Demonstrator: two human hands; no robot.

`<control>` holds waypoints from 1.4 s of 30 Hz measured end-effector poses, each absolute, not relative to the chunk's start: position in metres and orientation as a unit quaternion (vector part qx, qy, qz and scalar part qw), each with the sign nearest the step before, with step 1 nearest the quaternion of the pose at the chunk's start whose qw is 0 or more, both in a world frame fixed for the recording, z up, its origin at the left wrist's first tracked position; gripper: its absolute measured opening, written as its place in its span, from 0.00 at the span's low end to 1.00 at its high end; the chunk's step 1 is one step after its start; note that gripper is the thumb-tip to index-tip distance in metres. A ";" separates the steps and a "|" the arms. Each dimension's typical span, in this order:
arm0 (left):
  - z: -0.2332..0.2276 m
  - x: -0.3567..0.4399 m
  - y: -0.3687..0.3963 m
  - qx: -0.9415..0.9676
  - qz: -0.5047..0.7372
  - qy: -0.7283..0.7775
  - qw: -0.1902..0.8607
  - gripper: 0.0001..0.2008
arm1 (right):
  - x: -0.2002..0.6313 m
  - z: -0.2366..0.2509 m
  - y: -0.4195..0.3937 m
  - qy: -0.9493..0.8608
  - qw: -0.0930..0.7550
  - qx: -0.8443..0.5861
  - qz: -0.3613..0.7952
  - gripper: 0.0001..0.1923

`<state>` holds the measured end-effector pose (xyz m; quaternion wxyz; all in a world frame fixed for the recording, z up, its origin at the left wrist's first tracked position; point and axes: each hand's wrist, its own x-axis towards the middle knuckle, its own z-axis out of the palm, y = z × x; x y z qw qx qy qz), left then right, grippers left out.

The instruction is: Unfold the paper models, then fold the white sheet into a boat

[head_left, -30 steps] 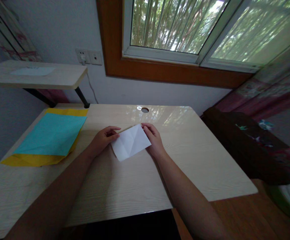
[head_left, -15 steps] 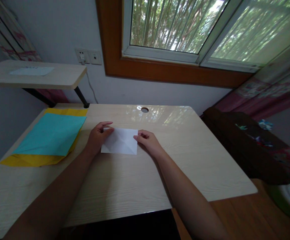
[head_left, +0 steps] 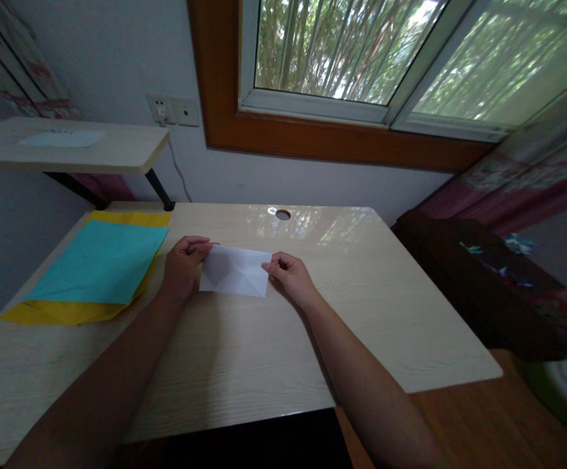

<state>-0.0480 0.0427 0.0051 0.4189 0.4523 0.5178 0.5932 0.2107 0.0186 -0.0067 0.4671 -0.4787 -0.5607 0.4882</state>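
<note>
A folded white paper (head_left: 235, 271) with crease lines is held just above the light wooden desk (head_left: 263, 352), near its middle. My left hand (head_left: 181, 266) pinches the paper's upper left corner. My right hand (head_left: 290, 278) pinches its right edge with thumb and fingers. The paper lies roughly level, long side left to right.
A turquoise sheet (head_left: 101, 262) lies on a yellow sheet (head_left: 63, 312) at the desk's left. A cable hole (head_left: 283, 214) sits at the desk's back edge. A raised shelf (head_left: 73, 151) with a pale sheet stands at the left; a dark bench (head_left: 483, 280) is at the right.
The paper was turned from a tilted position to level, and both hands shifted with it slightly left. Now it sits a little farther back on the desk.
</note>
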 end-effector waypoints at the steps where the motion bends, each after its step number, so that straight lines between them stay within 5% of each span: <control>1: 0.005 -0.049 0.044 0.446 0.604 0.514 0.415 0.14 | 0.211 -0.006 0.018 -0.555 0.475 -0.477 0.489 0.15; 8: 0.003 -0.055 0.051 0.381 0.684 0.463 0.416 0.09 | 0.215 0.000 0.021 -0.483 0.608 -0.487 0.400 0.11; 12: 0.000 -0.049 0.044 0.409 0.632 0.427 0.501 0.11 | 0.218 0.003 0.020 -0.510 0.652 -0.484 0.284 0.06; 20: 0.000 -0.030 0.031 0.461 0.445 0.340 0.688 0.27 | 0.207 0.006 0.007 -0.703 0.553 -0.413 0.172 0.09; 29: 0.004 -0.027 0.035 0.358 0.549 0.474 0.588 0.20 | 0.195 0.006 -0.001 -0.850 0.409 -0.292 0.158 0.10; 36: -0.005 -0.034 0.039 0.375 0.557 0.476 0.568 0.19 | 0.195 0.014 -0.004 -0.795 0.485 -0.313 0.185 0.13; 42: -0.013 -0.038 0.028 0.458 0.430 0.467 0.623 0.18 | 0.200 0.010 0.006 -0.676 0.544 -0.445 0.221 0.17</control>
